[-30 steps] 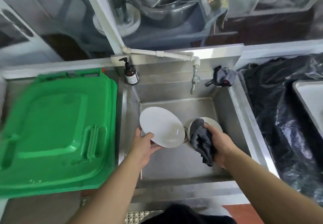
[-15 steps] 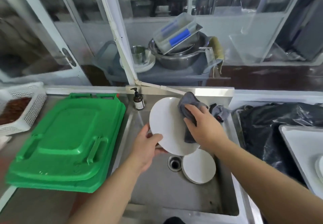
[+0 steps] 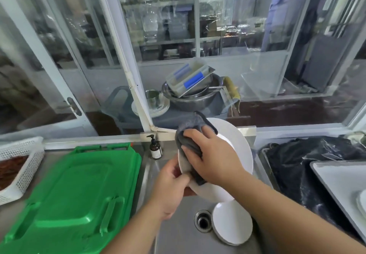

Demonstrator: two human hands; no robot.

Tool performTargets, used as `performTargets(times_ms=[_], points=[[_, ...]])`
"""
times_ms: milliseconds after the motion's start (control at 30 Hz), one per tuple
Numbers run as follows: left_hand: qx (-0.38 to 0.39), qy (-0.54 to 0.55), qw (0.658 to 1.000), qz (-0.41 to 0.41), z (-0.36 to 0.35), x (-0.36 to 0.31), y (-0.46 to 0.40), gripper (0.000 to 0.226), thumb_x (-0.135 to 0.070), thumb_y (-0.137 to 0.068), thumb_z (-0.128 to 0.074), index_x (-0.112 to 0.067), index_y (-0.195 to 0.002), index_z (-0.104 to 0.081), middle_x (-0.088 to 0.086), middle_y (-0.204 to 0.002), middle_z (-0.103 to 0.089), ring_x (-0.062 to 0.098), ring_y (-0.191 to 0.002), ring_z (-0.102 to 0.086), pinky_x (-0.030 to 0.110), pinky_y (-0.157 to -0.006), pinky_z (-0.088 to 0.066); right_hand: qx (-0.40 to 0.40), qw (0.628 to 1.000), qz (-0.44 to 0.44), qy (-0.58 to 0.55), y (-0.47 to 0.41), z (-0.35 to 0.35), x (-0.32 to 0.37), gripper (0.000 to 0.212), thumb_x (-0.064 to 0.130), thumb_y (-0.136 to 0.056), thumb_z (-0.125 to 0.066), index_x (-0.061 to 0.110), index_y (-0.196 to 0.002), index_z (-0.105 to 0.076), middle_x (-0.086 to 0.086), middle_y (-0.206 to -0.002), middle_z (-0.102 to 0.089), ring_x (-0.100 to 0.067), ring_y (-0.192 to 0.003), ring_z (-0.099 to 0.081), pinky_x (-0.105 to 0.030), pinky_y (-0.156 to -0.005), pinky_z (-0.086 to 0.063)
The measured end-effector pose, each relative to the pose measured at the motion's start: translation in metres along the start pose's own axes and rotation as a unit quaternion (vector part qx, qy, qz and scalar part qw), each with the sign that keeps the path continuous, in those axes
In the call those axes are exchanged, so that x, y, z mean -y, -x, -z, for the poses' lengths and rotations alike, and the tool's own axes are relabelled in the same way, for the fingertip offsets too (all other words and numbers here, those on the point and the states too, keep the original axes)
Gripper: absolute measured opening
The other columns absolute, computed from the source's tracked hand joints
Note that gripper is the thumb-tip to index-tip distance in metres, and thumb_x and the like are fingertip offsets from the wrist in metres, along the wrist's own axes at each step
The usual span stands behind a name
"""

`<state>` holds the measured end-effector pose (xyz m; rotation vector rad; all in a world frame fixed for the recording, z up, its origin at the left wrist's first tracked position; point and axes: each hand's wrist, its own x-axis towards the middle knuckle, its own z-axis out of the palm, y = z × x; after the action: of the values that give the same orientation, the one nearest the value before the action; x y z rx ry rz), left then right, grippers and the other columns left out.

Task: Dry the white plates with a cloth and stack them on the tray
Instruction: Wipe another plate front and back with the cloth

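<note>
Two white plates show above the steel sink [image 3: 178, 234]: a smooth round stack of plates [image 3: 232, 226] lies flat on the sink floor just right of the drain [image 3: 203, 221], and a larger glossy white plate [image 3: 237, 146] is held tilted above it. The left hand [image 3: 170, 190] grips the plate's lower left rim, fingers [image 3: 178, 178] curled round the edge with the thumb on its face. The right hand [image 3: 212, 158] presses a soft, bunched grey cloth [image 3: 188, 135] flat against the plate's face, its fingers spread over the fabric, which folds past the upper rim. Left on the table lies a glossy green plastic lid [image 3: 75, 190], ribbed and rectangular, with a white mesh basket [image 3: 21, 164] beyond it. At right, a pale flat tray [image 3: 336, 180] rests on crinkled black plastic [image 3: 297, 158]. A brown pump bottle [image 3: 155, 148] stands behind the sink.
</note>
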<state>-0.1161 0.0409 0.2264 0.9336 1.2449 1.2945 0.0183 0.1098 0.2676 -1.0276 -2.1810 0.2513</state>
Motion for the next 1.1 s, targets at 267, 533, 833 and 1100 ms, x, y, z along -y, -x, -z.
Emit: performTargets(times_ms=[267, 533, 833, 1100], points=[[-0.027, 0.071, 0.994, -0.074, 0.022, -0.029, 0.002, 0.045, -0.007, -0.076, -0.067, -0.033, -0.111, -0.077, 0.009, -0.110, -0.079, 0.025, -0.094, -0.076, 0.049, -0.074, -0.064, -0.131, 0.985, -0.073, 0.086, -0.070, 0.018, -0.018, 0.031, 0.038, -0.102, -0.059, 0.023, -0.128, -0.061, -0.008, -0.109, -0.062, -0.039, -0.075, -0.063, -0.033, -0.059, -0.036], [-0.061, 0.064, 0.989, -0.120, 0.037, -0.055, -0.003, 0.053, -0.008, -0.076, -0.067, -0.047, -0.111, -0.075, -0.002, -0.104, -0.080, 0.015, -0.090, -0.076, 0.036, -0.068, -0.063, -0.073, 0.981, -0.171, 0.048, -0.028, 0.000, -0.023, 0.028, 0.041, -0.101, -0.058, 0.024, -0.122, -0.061, -0.006, -0.109, -0.065, -0.036, -0.093, -0.065, -0.042, -0.074, -0.052], [-0.037, 0.074, 0.992, -0.098, 0.033, -0.045, -0.002, 0.048, 0.005, -0.092, -0.057, -0.033, -0.116, -0.075, 0.011, -0.103, -0.079, 0.021, -0.085, -0.077, 0.034, -0.065, -0.062, -0.016, 0.992, -0.043, -0.113, -0.007, -0.007, 0.035, 0.025, 0.049, -0.093, -0.054, 0.035, -0.111, -0.062, 0.012, -0.098, -0.060, -0.009, -0.083, -0.055, -0.030, -0.069, -0.045], [-0.027, 0.147, 0.982, -0.111, 0.018, -0.046, 0.011, 0.043, -0.006, -0.079, -0.066, -0.028, -0.114, -0.077, 0.012, -0.115, -0.078, 0.029, -0.099, -0.076, 0.045, -0.073, -0.065, -0.087, 0.995, 0.007, 0.057, -0.087, 0.029, 0.026, 0.033, 0.038, -0.100, -0.061, 0.024, -0.130, -0.064, -0.008, -0.114, -0.063, -0.037, -0.095, -0.064, -0.040, -0.069, -0.052]])
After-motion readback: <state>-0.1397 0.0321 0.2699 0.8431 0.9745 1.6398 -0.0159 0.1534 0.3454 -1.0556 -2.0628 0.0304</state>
